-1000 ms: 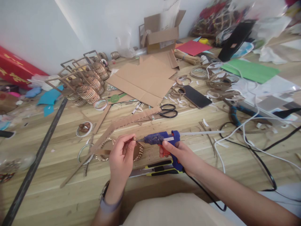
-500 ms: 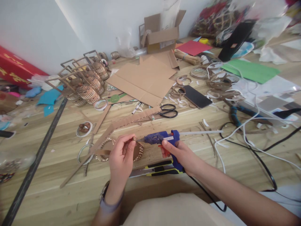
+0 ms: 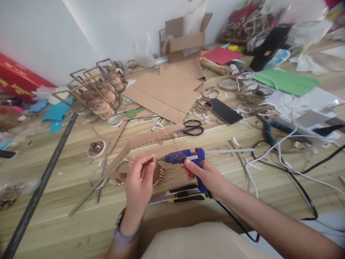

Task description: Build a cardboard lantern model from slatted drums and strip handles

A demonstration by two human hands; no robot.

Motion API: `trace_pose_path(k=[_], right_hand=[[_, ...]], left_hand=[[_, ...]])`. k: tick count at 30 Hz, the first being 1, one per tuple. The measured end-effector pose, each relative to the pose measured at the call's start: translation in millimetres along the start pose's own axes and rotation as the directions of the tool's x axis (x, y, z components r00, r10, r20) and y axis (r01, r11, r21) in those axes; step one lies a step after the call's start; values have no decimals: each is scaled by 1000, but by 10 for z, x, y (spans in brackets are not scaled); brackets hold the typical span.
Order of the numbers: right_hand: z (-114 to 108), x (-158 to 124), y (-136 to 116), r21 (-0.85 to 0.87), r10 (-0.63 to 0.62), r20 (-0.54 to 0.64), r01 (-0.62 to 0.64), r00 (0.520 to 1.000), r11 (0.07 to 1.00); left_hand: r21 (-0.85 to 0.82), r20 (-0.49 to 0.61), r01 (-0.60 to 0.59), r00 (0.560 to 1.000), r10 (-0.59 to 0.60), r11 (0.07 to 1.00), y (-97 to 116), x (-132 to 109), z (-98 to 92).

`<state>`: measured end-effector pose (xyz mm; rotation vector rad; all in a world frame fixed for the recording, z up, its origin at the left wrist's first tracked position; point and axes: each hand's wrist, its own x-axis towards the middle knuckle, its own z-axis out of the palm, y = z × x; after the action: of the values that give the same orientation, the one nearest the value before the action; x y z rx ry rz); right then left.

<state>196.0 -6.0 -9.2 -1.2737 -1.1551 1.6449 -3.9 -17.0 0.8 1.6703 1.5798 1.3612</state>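
Note:
My right hand (image 3: 206, 176) grips a blue hot glue gun (image 3: 185, 157) with a red trigger, a white glue stick sticking out of its back. Its nozzle points left at a small brown piece (image 3: 153, 160) pinched between the thumb and fingers of my left hand (image 3: 139, 180). Under my left hand lies a round cardboard disc edged with beads (image 3: 159, 174). A yellow and black utility knife (image 3: 179, 194) lies on the wooden table (image 3: 67, 230) just below the gun.
A notched cardboard strip (image 3: 151, 138), black scissors (image 3: 192, 127), a phone (image 3: 224, 110), tape rings and flat cardboard (image 3: 167, 90) lie beyond. Woven cardboard lanterns (image 3: 99, 104) stand at the left. Black and white cables (image 3: 283, 158) trail at the right. A dark rod (image 3: 40, 187) crosses the left.
Both hands and the glue gun have barely shifted; the gun's nozzle stays at the small piece in my left hand.

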Motion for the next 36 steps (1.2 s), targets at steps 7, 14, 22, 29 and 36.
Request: trace_pose_path(k=[7, 14, 22, 29, 36], right_hand=[[-1, -6, 4, -32, -8, -10, 8, 1000, 999], [11, -57, -41, -20, 24, -11, -25, 1000, 999], [-67, -64, -18, -58, 40, 22, -39, 999, 998], [-542, -8, -101, 107, 301, 56, -305, 952, 946], [-1009, 112, -214, -661, 265, -39, -224, 963, 717]], left_hand=[[-14, -4, -13, 1000, 13, 1000, 3, -1, -5], [-13, -14, 3, 1000, -4, 1000, 7, 1, 6], [-17, -5, 2, 1000, -2, 1000, -8, 1, 3], [-42, 1, -11, 1000, 11, 999, -13, 2, 16], [-38, 3, -35, 999, 35, 999, -31, -6, 23]])
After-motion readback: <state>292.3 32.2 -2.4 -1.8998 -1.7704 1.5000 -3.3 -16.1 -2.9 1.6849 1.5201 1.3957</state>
